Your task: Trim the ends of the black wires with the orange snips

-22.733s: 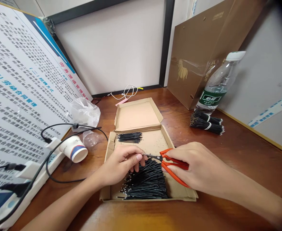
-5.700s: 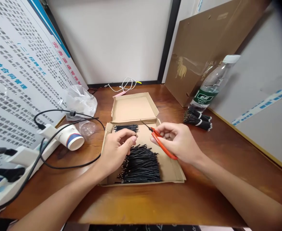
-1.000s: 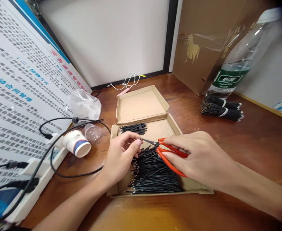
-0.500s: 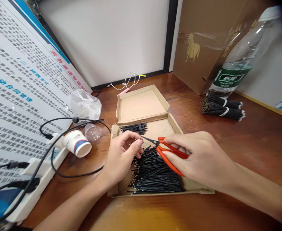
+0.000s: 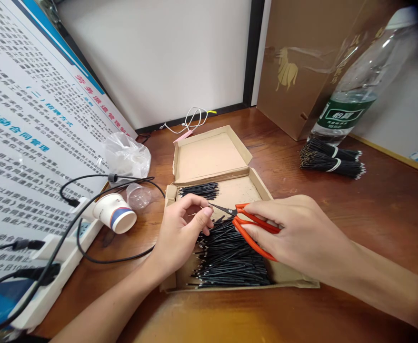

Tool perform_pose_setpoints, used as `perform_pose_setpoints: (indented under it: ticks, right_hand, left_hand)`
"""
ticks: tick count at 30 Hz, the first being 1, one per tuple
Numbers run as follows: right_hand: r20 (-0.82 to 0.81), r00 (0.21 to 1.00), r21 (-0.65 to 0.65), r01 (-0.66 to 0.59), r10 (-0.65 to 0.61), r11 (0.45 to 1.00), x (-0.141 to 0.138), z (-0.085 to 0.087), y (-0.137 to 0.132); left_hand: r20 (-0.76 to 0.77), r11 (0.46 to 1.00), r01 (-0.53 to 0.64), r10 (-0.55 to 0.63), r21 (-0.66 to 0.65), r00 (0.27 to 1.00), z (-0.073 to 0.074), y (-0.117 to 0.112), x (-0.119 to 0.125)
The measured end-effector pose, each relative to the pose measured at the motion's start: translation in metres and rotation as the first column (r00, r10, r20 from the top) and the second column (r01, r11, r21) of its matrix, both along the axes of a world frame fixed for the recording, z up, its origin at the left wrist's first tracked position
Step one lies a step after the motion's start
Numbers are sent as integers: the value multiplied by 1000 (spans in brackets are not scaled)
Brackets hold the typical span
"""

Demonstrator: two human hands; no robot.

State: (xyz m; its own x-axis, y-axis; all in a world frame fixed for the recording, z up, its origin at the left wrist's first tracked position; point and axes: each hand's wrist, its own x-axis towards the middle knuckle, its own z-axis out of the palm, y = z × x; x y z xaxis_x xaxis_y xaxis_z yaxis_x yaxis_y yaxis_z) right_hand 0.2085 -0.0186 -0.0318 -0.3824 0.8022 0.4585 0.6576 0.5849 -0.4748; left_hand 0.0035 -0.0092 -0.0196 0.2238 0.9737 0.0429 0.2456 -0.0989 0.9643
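Over an open cardboard box (image 5: 252, 281), my left hand (image 5: 182, 233) pinches a thin wire between thumb and forefinger; only a fine coppery line and a small dark end show. My right hand (image 5: 298, 233) grips scissors (image 5: 253, 244) by their red handles, and their dark, narrow blades point left, with the tips at the left fingertips. Whether the blades touch the wire is too small to tell. Below the hands, a large pile of short black wires (image 5: 233, 259) with bare ends lies in the box. A smaller row of black wires (image 5: 199, 190) lies at its back left.
Two tied black wire bundles (image 5: 332, 164) lie on the right, before a water bottle (image 5: 344, 112) and a brown carton (image 5: 294, 66). To the left are a tipped paper cup (image 5: 114, 213), a clear plastic cup (image 5: 138, 196), a plastic bag (image 5: 126, 155), black cables and a power strip (image 5: 48, 286).
Both hands keep almost the same pose, with the scissors still at the left fingertips. The view has shifted very slightly.
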Motion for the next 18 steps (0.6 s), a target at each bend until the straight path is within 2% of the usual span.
perform_pose_setpoints:
  ticks: [6,18]
  right_hand:
    - [-42,999,1,23,-23,1000,0,2,-2]
    - [-6,1000,8,18,-18,1000,1,-1,1]
  left_hand:
    - [-8,1000,-12,12,2,1000,3,0,1]
    - [-8,1000,-2,2,9,1000,2,0,2]
